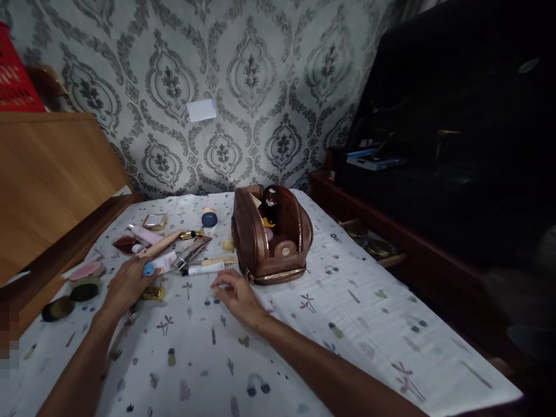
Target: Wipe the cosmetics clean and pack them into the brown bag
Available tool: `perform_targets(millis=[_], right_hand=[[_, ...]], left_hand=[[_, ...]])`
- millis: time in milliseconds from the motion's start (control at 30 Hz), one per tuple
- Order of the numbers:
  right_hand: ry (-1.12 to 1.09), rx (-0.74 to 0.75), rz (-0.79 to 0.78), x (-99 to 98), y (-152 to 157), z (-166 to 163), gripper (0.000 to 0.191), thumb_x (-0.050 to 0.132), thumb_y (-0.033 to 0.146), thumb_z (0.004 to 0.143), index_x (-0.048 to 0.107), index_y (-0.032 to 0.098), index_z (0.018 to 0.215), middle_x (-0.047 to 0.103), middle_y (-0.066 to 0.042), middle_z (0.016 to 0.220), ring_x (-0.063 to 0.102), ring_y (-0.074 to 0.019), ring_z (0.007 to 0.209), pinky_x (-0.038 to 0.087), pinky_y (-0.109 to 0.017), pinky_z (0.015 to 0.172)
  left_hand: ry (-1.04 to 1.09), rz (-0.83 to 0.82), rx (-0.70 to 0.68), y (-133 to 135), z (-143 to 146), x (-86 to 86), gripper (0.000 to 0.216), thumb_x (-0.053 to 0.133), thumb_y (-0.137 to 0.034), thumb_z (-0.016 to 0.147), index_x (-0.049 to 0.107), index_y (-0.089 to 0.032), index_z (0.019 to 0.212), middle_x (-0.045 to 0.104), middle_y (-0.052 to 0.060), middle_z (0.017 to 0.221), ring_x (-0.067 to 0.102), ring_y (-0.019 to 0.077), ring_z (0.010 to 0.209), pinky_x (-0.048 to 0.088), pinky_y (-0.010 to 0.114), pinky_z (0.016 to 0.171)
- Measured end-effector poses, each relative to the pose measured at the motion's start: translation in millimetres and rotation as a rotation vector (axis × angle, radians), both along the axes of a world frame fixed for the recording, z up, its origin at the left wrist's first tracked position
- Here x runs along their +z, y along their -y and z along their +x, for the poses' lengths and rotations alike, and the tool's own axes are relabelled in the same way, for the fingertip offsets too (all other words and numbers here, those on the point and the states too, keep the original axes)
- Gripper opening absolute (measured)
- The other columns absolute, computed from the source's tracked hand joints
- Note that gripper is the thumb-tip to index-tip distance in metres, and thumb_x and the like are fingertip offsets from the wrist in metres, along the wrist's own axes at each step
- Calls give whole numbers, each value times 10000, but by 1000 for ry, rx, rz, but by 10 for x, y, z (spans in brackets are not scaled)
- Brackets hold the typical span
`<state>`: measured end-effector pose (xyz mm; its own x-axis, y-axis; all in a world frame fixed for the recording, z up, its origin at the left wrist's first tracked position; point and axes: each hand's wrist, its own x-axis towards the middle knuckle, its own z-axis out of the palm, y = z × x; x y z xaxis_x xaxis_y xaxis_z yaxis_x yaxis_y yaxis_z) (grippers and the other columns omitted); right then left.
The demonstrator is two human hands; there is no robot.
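An open brown leather cosmetic bag (pixel 271 249) stands on a white printed cloth (pixel 347 313), with a dark bottle inside it. Left of the bag lies a scatter of make-up: tubes, a white pen-like tube (pixel 203 269), a blue-capped jar (pixel 209 218) and a small gold compact (pixel 155 220). My left hand (pixel 128 282) rests among the tubes, its fingers closed round a white tube with a blue cap (pixel 157 265). My right hand (pixel 237 295) lies on the cloth just in front of the bag, fingers loosely curled and holding nothing.
A wooden headboard (pixel 47 185) rises at the left, with a red crate (pixel 15 81) behind it. Dark round compacts (pixel 69 298) lie near the cloth's left edge. A dark wooden cabinet with an open drawer (pixel 373 243) stands at the right. Patterned wallpaper fills the back.
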<state>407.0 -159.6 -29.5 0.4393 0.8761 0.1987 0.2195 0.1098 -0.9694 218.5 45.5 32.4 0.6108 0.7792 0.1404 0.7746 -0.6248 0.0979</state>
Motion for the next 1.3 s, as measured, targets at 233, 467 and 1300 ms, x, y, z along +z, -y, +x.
perform_targets(millis=[233, 467, 1300], right_hand=[[10, 0, 17, -35, -12, 12, 146, 592, 130, 775, 708, 204, 824, 610, -64, 1075, 610, -189, 1044, 528, -275, 771], [5, -7, 37, -33, -8, -6, 160, 598, 180, 790, 682, 215, 921, 623, -57, 1037, 609, -187, 999, 538, -277, 755], [68, 266, 56, 128, 150, -173, 264, 515, 473, 920, 546, 211, 925, 632, -3, 777, 583, -166, 707, 465, -261, 642]], left_hand=[[32, 349, 91, 122, -33, 147, 431, 326, -351, 931, 650, -149, 1133, 607, 198, 1048, 554, 397, 995, 482, 477, 739], [275, 359, -178, 285, 81, 205, 414, 388, -447, 951, 677, -199, 1115, 600, 130, 1078, 531, 329, 1035, 476, 452, 876], [996, -429, -383, 1240, 544, -136, 235, 577, -355, 908, 599, -202, 1086, 699, 41, 965, 666, 179, 894, 537, 288, 805]])
